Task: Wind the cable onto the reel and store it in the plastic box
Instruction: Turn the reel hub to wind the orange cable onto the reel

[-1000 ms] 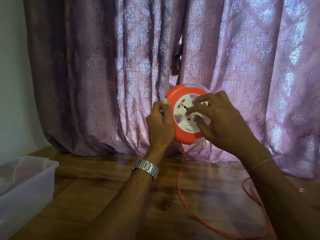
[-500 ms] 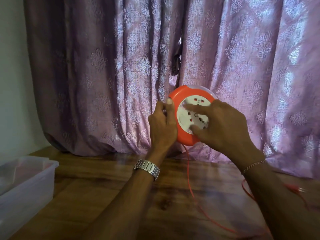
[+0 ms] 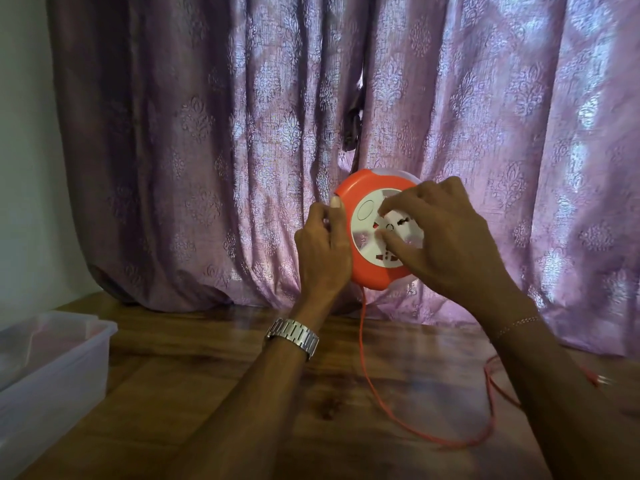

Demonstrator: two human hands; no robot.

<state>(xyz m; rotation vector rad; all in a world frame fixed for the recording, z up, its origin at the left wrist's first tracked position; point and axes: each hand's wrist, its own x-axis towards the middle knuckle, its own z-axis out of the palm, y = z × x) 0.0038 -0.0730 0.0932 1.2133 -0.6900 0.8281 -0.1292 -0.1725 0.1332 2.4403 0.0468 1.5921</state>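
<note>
- The left hand (image 3: 323,249) clamps the orange rim of the cable reel (image 3: 372,233), thumb over its front edge, holding it upright above the bench (image 3: 194,382) at frame centre.
- The right hand (image 3: 441,237) presses fingertips (image 3: 389,239) on the reel's white socket face, seemingly to turn it; it grips nothing.
- The hard plastic reel looks light and rigid, probably slick; the rim is the safest hold.
- The thin orange cable (image 3: 367,368) drops from the reel's underside and loops limply across the bench to lower right, likely to kink or snag.
- The plug (image 3: 602,380) lies at right edge.
- The translucent plastic box (image 3: 52,368) waits at lower left, well apart.
</note>
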